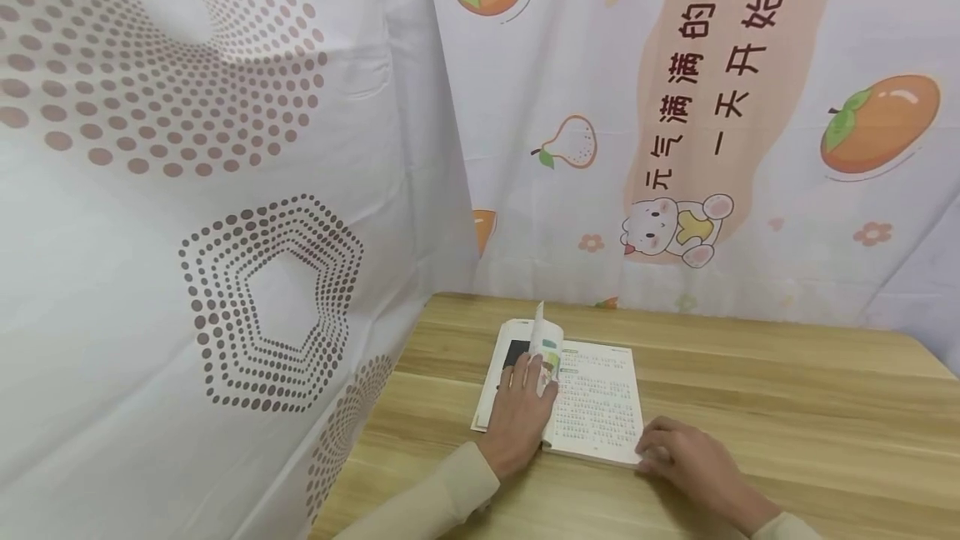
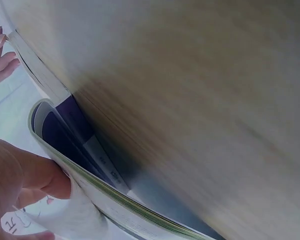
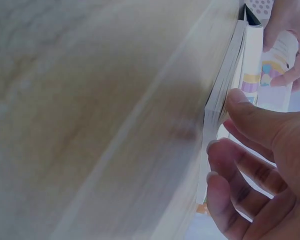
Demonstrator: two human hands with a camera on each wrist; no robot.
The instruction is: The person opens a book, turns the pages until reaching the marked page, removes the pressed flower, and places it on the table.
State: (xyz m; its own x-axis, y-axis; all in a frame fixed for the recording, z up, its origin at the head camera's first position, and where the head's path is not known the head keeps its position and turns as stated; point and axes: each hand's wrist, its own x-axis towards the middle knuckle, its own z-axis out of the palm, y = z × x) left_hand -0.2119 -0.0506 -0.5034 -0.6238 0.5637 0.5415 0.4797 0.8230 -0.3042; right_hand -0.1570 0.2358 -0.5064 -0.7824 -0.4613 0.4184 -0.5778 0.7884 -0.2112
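An open book [image 1: 597, 407] lies on the wooden table, its right-hand page covered in printed text. My left hand [image 1: 517, 417] rests over the left side with extended fingers, pressing on a curled illustrated page [image 1: 552, 336] whose top edge stands up. In the left wrist view, the bent pages bow out from the book's spine [image 2: 104, 159] beside the thumb. At the lower right corner, my right hand [image 1: 692, 463] holds the book's edge. Its thumb touches the page edges [image 3: 224, 75] in the right wrist view, with the other fingers curled close by the outer side.
The wooden table [image 1: 810, 407] extends to the right of the book. A white dotted curtain [image 1: 360, 148] hangs along the left, and a fruit-patterned curtain [image 1: 525, 190] with printed characters hangs behind the table's back edge.
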